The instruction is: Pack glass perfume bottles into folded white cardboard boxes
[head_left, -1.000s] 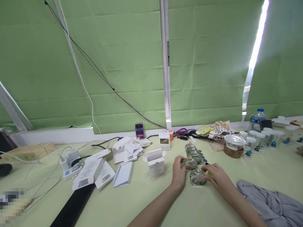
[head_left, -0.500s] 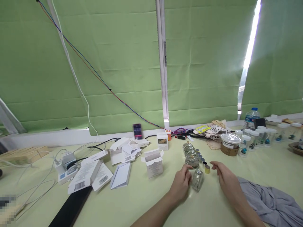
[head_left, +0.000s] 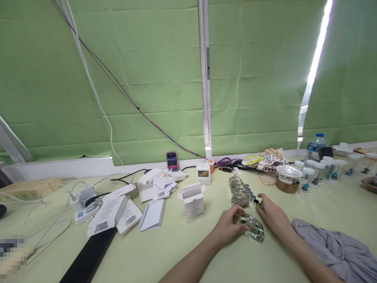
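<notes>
My left hand (head_left: 228,227) grips a small clear glass bottle (head_left: 253,227) lying tilted just above the pale yellow table (head_left: 165,251). To its right, my right hand (head_left: 272,215) pinches a small metal cap (head_left: 259,204) between its fingertips. Behind both hands a row of similar glass bottles (head_left: 239,192) runs away from me, with a line of small caps (head_left: 250,192) beside it.
An open white box (head_left: 193,199) stands left of my hands, with more flattened boxes (head_left: 126,212) and cables further left. A grey cloth (head_left: 332,245) lies at the right. A lidded cup (head_left: 286,178), small jars (head_left: 316,171) and a water bottle (head_left: 313,146) stand at the back right.
My left hand has taken the nearest bottle and tipped it onto its side, toward me. My right hand has closed on a small cap beside the row.
</notes>
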### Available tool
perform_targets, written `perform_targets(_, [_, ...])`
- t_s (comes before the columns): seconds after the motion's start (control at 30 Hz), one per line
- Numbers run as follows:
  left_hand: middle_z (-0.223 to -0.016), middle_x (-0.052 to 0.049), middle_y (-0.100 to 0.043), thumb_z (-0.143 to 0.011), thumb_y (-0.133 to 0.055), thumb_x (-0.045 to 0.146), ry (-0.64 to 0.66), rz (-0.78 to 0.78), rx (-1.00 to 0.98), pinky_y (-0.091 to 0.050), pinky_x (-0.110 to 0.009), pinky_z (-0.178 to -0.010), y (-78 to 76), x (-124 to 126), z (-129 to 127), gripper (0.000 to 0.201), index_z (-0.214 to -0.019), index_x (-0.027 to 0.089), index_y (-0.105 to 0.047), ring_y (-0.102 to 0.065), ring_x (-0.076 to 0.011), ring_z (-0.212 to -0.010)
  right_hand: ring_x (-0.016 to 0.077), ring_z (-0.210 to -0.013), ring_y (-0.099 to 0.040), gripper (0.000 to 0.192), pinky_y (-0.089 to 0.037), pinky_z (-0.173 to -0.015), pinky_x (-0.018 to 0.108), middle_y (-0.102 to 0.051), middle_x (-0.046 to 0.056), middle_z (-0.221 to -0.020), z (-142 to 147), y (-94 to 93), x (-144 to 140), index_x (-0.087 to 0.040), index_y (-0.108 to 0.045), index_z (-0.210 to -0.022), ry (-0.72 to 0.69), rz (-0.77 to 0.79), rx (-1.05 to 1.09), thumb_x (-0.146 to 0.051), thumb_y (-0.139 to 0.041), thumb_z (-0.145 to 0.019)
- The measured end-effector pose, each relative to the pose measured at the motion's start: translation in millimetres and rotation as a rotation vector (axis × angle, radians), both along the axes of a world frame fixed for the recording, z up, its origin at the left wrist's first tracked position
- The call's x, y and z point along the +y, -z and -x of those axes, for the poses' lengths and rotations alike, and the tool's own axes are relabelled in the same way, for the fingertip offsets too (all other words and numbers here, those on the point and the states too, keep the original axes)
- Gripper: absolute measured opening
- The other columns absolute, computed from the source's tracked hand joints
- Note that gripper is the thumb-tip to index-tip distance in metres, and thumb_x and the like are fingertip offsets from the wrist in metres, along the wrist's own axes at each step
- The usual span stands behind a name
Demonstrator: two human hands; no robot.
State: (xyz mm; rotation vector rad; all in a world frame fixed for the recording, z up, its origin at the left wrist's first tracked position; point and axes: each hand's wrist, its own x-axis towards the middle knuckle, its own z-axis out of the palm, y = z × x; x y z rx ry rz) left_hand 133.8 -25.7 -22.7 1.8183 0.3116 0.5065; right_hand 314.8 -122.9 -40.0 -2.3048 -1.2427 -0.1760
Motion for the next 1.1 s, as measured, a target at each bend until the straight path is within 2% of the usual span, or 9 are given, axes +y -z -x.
perform_targets(0.1, [-0.071, 0.004, -0.053, -0.059, -0.076, 0.018, -0.055, 0.033, -0.024, -0.033, -0.023, -0.062, 1.4, -0.9, 0.1, 0.033, -0.089, 0.017, -0.06, -0.044, -0.0113, -0.066, 0.0247, -0.081, -0.065, 0.035, -0.039, -0.062, 0.03, -0.067, 0.01, -0.1, -4.1, 0.2, -5.1, -0.018, -0.045, -0.118, 0.027, 0.037, -0.012, -0.021, -0.04, -0.083])
perform_targets(0.23, [-0.069, 0.005, -0.052, -0.056, -0.078, 0.018, -0.111, 0.071, -0.071, -0.032, -0.022, -0.058, 5.5, 4.5, 0.3, 0.034, -0.084, 0.017, -0.058, -0.043, -0.0108, -0.064, 0.0253, -0.088, -0.063, 0.028, -0.04, -0.065, 0.031, -0.066, 0.01, -0.103, -12.3, 1.2, -10.0, -0.018, -0.052, -0.111, 0.018, 0.035, -0.073, -0.023, -0.043, -0.085])
perform_targets(0.3, [-0.07, 0.004, -0.053, -0.055, -0.078, 0.019, -0.116, 0.097, -0.095, -0.034, -0.023, -0.059, 7.0, 8.0, 0.9, 0.033, -0.082, 0.017, -0.058, -0.045, -0.0112, -0.065, 0.0262, -0.091, -0.06, 0.025, -0.04, -0.07, 0.033, -0.065, 0.01, -0.101, -12.7, 1.5, -9.3, -0.017, -0.056, -0.106, 0.0, 0.032, -0.175, -0.03, -0.048, -0.086])
perform_targets(0.47, [-0.07, 0.003, -0.055, -0.065, -0.07, 0.021, -0.124, 0.101, -0.091, -0.038, -0.024, -0.063, 4.3, 9.2, 3.0, 0.019, -0.082, 0.016, -0.06, -0.049, -0.0122, -0.066, 0.0305, -0.091, -0.053, 0.035, -0.038, -0.071, 0.037, -0.064, 0.013, -0.095, -0.9, -6.2, -0.3, -0.015, -0.064, -0.092, 0.064, 0.052, -0.465, -0.046, -0.05, -0.087])
perform_targets(0.63, [-0.071, 0.003, -0.056, -0.069, -0.067, 0.022, -0.139, -0.012, -0.045, -0.039, -0.024, -0.063, 0.8, 4.7, 9.4, 0.018, -0.084, 0.016, -0.06, -0.05, -0.0129, -0.066, 0.0285, -0.089, -0.054, 0.022, -0.038, -0.07, 0.037, -0.064, 0.012, -0.088, 9.1, -14.0, 3.5, -0.014, -0.065, -0.084, 0.068, 0.086, -0.537, -0.03, -0.051, -0.089])
perform_targets(0.73, [-0.081, -0.001, -0.062, -0.074, -0.063, 0.027, -0.15, -0.107, -0.015, -0.042, -0.026, -0.067, 0.6, 5.9, 22.2, 0.017, -0.088, 0.017, -0.059, -0.055, -0.0157, -0.073, 0.0281, -0.088, -0.054, 0.017, -0.039, -0.07, 0.037, -0.064, 0.012, -0.09, 17.4, -11.7, 0.5, -0.015, -0.065, -0.082, -0.008, 0.036, -0.475, -0.027, -0.054, -0.087])
perform_targets(0.83, [-0.085, -0.002, -0.063, -0.078, -0.06, 0.032, -0.216, -0.257, 0.042, -0.042, -0.027, -0.07, 0.6, 10.2, 40.9, 0.018, -0.09, 0.018, -0.058, -0.055, -0.0176, -0.078, 0.0264, -0.089, -0.055, 0.012, -0.042, -0.076, 0.038, -0.064, 0.01, -0.091, 35.5, -8.0, -2.5, -0.018, -0.063, -0.081, -0.22, -0.041, -0.341, -0.026, -0.055, -0.085])
perform_targets(0.97, [-0.087, -0.003, -0.064, -0.082, -0.057, 0.034, -0.281, -0.374, 0.094, -0.042, -0.029, -0.074, -1.0, 16.0, 64.3, 0.017, -0.092, 0.019, -0.057, -0.055, -0.019, -0.081, 0.0229, -0.09, -0.058, 0.009, -0.046, -0.076, 0.035, -0.063, 0.007, -0.095, 61.5, -6.3, -5.2, -0.021, -0.056, -0.088, -0.406, -0.123, -0.018, -0.027, -0.05, -0.087])
perform_targets(1.1, [-0.092, -0.004, -0.065, -0.085, -0.055, 0.033, -0.292, -0.4, 0.098, -0.042, -0.03, -0.077, -5.5, 17.2, 75.9, 0.019, -0.099, 0.02, -0.057, -0.056, -0.0196, -0.086, 0.0192, -0.091, -0.06, 0.013, -0.047, -0.079, 0.032, -0.063, 0.006, -0.105, 62.9, -3.6, -7.1, -0.023, -0.051, -0.097, -0.511, -0.156, 0.28, -0.029, -0.044, -0.089])
